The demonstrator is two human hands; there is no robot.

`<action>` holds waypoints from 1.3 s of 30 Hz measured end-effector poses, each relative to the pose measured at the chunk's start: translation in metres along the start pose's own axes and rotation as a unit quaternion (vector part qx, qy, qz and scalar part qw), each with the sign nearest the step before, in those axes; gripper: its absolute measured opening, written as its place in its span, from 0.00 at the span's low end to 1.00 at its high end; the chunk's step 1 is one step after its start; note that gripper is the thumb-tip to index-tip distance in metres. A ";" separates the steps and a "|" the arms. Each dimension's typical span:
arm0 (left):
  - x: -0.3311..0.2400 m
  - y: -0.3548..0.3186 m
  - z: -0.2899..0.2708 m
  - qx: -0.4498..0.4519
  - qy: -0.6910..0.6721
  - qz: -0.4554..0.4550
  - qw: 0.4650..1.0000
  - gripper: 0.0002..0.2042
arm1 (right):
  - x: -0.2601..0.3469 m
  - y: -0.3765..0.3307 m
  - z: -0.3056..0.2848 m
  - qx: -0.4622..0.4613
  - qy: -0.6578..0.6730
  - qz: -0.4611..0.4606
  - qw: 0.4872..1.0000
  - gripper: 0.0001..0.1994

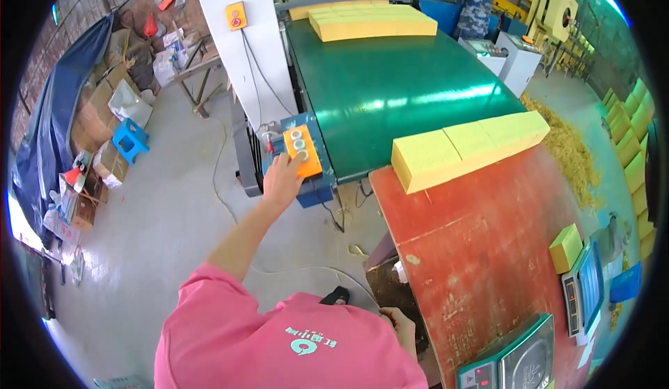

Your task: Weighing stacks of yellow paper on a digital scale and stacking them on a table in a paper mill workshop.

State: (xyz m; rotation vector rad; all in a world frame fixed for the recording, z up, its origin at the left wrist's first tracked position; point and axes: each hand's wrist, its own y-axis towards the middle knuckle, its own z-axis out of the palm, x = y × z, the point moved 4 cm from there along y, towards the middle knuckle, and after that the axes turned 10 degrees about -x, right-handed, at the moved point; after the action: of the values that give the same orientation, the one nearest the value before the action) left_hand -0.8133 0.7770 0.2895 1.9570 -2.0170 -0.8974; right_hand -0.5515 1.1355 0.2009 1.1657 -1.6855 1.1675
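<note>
My left hand [282,180] reaches out to an orange control box [311,169] with several round push buttons [298,144]. A fingertip rests on or right at the lowest button; the hand holds nothing, its fingers stretched out. The control box sits on a blue metal housing [311,197] beside the green conveyor belt [376,72]. My right hand [401,326] is low by the left edge of the red-brown table [481,250]. Its fingers are mostly hidden. A row of yellow blocks [467,149] lies where belt and table meet.
More yellow blocks [369,23] sit at the belt's far end. Digital scales [512,358] stand on the table, with a single yellow block [566,248] nearby. A white post [244,55] carries a red-button switch [236,16]. A co-worker [474,6] stands far back. A cable [300,270] crosses the floor.
</note>
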 end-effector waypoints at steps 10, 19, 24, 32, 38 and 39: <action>0.006 0.016 0.006 0.120 0.053 -0.031 0.991 0.22 | 0.028 0.038 0.027 0.044 -0.034 -0.039 0.998 0.10; 0.004 0.018 0.005 0.140 0.089 -0.052 0.985 0.22 | 0.029 0.047 0.001 -0.119 0.028 -0.172 0.977 0.07; 0.000 0.022 0.001 0.136 0.090 -0.051 0.985 0.22 | 0.039 0.040 -0.038 -0.228 0.003 -0.189 0.955 0.08; 0.005 0.024 0.001 0.134 0.093 -0.040 0.986 0.20 | 0.023 0.033 -0.078 -0.312 -0.186 -0.266 0.893 0.16; 0.011 0.026 0.005 0.168 0.084 -0.010 0.982 0.20 | 0.004 0.036 -0.073 -0.350 -0.294 -0.274 0.846 0.14; 0.009 0.027 0.002 0.172 0.081 -0.001 0.982 0.20 | 0.006 0.036 -0.073 -0.357 -0.286 -0.267 0.848 0.13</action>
State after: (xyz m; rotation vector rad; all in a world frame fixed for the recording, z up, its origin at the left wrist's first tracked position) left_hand -0.8377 0.7670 0.2999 2.1204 -2.1865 -0.3893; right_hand -0.5816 1.2096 0.2184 1.4005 -1.7801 -0.1999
